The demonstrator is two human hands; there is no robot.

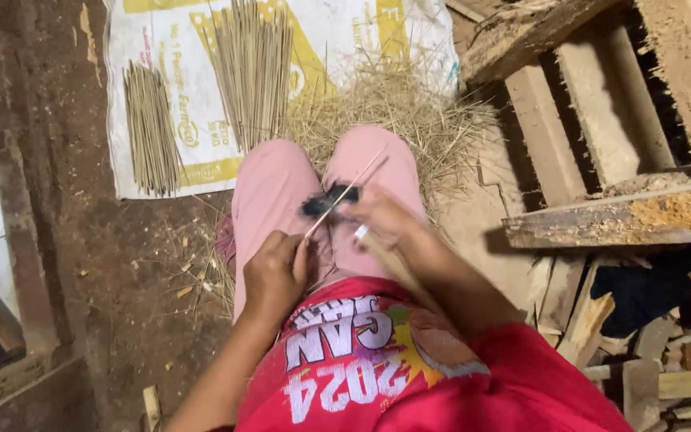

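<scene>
Warm dim light, dark corners, right hand [377, 214] seemingly motion-blurred

Right hand [381, 218] and dark tool [328, 200] motion-blurred

Two bundles of sticks [201, 96] lie on a sack [153, 48] ahead of the knees [321, 176]; straw [409, 112] beside it, wooden frame [601, 120] right.

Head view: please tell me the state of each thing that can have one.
Thin stick: held in left hand, tilted over the lap.
Dark tool: gripped in right hand, blurred, against the stick.
Stick bundles: lying flat on the sack.
Shavings: piled loosely.
</scene>
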